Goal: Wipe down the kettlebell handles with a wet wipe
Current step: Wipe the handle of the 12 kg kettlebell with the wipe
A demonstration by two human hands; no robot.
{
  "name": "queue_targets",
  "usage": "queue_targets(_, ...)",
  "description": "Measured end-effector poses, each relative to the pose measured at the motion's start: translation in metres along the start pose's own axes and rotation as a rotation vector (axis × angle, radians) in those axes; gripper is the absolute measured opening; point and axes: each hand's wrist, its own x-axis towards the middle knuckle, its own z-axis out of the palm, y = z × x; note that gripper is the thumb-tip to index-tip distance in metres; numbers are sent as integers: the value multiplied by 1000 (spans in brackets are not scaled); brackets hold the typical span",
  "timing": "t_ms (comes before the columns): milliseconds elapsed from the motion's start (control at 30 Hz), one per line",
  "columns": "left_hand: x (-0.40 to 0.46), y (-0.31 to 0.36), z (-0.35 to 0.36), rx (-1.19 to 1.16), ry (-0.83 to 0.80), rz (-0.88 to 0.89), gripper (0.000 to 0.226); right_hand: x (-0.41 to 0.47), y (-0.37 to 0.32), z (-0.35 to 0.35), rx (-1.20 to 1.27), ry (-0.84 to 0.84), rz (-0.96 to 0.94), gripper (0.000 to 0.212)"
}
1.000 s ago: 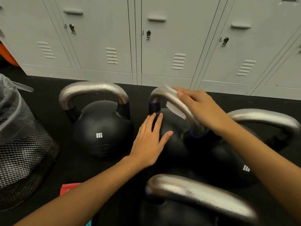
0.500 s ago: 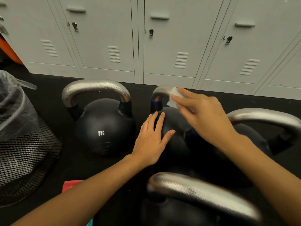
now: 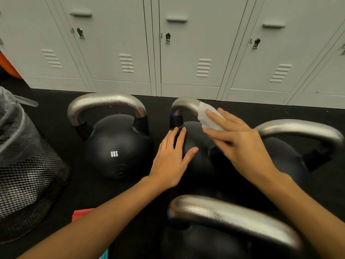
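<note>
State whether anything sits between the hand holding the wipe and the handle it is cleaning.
Nothing visible does. The right hand presses the wet wipe directly onto the middle kettlebell's handle; the left hand rests lower, on its body.

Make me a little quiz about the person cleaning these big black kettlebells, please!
1. True or false: the left hand rests flat on the middle kettlebell.
2. What does the right hand press against the handle?
3. Which number is printed on the left kettlebell: A) 8, B) 12, C) 20?

Key: 1 true. 2 a white wet wipe. 3 A.
</note>
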Motion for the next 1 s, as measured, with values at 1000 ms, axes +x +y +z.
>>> queue_targets(1000, 0, 2, 1, 4, 7, -9, 68, 24, -13, -8, 527, -99, 759, 40)
